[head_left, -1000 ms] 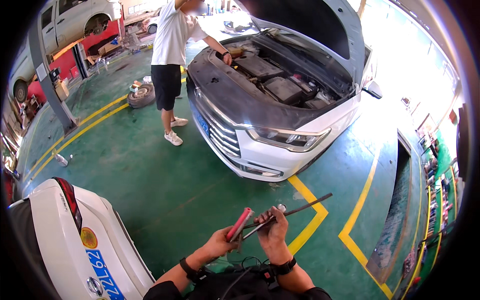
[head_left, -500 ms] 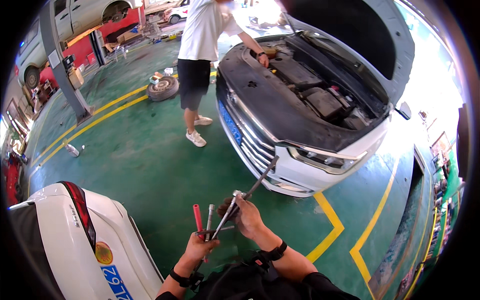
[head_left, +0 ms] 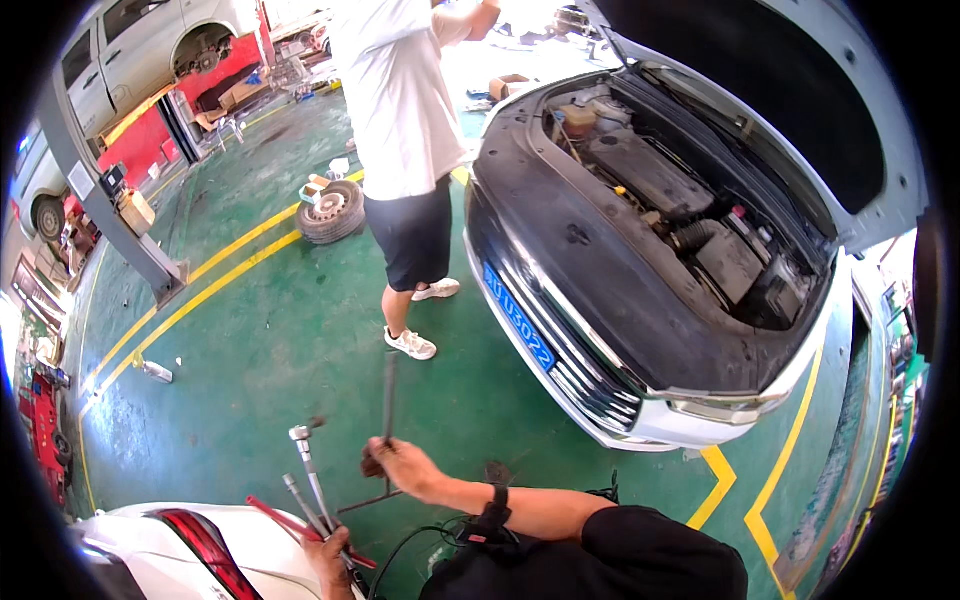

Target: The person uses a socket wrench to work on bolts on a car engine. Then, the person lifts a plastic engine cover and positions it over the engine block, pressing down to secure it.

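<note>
My left hand, at the lower edge, is closed round several long tools. They include a chrome bar with a socket-type head, a thinner chrome rod and a red bar. Up and to the right of it, my right hand grips a long dark metal bar that points away from me. A thin dark rod spans the gap between the two hands; which of them bears it I cannot tell. Part of the left hand is cut off by the frame.
A white car with raised hood stands ahead right. Beside it is a person in a white shirt. A white car's rear is close at lower left. A wheel, a bottle and a lift post stand farther left.
My hands have moved left and apart; the dark bar has swung to point nearly straight away from me. The person has drawn an arm out of the engine bay. My view has shifted.
</note>
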{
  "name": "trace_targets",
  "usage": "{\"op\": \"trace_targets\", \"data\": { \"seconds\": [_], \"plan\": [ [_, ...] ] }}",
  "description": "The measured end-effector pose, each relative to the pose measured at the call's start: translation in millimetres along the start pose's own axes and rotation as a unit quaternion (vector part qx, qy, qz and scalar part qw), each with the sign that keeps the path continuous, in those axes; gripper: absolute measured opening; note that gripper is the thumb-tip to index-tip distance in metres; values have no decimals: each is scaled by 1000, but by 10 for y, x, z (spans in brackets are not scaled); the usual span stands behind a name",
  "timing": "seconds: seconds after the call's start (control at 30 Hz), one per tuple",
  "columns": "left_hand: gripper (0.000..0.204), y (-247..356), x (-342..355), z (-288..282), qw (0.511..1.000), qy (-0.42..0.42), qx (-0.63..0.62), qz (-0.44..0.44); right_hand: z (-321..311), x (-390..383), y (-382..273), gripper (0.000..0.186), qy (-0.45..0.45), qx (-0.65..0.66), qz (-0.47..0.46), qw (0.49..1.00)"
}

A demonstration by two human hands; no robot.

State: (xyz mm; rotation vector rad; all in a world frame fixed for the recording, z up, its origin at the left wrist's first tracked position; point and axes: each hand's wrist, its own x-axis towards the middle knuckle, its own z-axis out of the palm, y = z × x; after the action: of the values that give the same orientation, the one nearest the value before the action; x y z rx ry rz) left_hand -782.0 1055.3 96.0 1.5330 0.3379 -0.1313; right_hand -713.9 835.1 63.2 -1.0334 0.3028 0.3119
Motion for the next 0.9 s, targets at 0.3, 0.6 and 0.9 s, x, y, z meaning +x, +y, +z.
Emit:
{"op": "trace_targets", "data": {
  "seconds": [0.3, 0.6, 0.9],
  "plan": [
    [15, 769, 1692, -627, 990, 133, -53, 14, 1289, 1866, -316, 44, -115, -62, 28, 991],
    [23, 1290, 3710, -1581, 993, 74, 77, 45, 2450, 3703, -820, 43, -50, -157, -35, 986],
    [13, 1902, 5480, -1693, 980, 59, 185, 44, 3024, 5529, -1207, 45, -68, -112, -13, 991]
  ]
}}
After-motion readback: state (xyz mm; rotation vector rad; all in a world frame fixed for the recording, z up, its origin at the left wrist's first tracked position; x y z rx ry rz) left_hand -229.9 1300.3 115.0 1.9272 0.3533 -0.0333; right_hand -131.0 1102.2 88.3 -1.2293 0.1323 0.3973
